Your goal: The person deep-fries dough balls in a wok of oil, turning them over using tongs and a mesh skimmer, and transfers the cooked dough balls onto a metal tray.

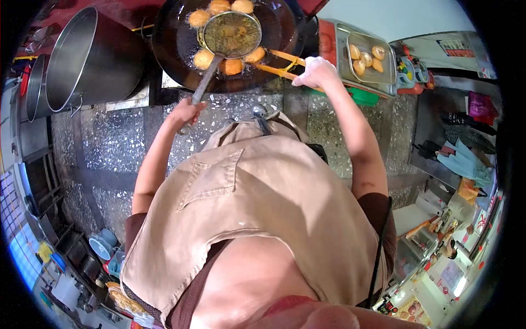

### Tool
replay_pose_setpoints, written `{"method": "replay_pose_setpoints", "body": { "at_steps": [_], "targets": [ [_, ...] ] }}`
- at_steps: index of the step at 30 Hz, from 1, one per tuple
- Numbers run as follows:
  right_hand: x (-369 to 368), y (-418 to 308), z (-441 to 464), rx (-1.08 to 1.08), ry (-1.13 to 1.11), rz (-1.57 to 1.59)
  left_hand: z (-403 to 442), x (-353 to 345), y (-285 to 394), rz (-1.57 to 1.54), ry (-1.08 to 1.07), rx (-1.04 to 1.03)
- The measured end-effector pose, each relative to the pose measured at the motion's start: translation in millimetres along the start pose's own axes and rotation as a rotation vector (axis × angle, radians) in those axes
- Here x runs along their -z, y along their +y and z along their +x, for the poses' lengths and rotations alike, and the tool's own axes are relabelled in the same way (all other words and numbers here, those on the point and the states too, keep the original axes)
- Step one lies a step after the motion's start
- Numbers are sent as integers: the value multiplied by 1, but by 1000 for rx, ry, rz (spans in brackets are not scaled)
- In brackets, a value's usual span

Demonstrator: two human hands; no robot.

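My left hand point(187, 113) is closed round the handle of a round mesh strainer point(232, 35), whose head lies over the dark wok point(178, 52). My right hand point(318, 73) grips yellow tongs point(284, 72), their tips reaching over the wok's right part, beside a golden piece point(255, 55). Several fried golden pieces ring the strainer in the wok, among them one point(231, 67) just below it and one point(199, 18) at its upper left. What lies beneath the mesh is hard to make out.
Large metal pots point(94, 60) stand at the left. To the wok's right, a metal tray point(390, 61) holds several pale golden pieces, with a green item point(362, 97) below it. Containers point(406, 72) stand further right. Blue buckets point(103, 245) are at the lower left.
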State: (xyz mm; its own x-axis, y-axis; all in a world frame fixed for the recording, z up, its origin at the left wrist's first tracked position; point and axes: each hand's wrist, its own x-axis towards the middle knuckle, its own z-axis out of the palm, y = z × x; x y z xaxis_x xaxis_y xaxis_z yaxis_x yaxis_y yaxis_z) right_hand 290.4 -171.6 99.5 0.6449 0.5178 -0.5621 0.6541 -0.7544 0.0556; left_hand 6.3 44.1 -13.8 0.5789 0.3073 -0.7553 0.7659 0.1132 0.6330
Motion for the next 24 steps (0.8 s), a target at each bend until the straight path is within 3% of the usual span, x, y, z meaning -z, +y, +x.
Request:
{"method": "replay_pose_setpoints", "body": {
  "at_steps": [17, 24],
  "targets": [
    [-7, -6, 8, 56, 38, 2, -18, -6, -6, 30, 83, -47],
    [-13, -6, 6, 86, 57, -64, -37, -11, -11, -148, 190, -70]
  ]
}}
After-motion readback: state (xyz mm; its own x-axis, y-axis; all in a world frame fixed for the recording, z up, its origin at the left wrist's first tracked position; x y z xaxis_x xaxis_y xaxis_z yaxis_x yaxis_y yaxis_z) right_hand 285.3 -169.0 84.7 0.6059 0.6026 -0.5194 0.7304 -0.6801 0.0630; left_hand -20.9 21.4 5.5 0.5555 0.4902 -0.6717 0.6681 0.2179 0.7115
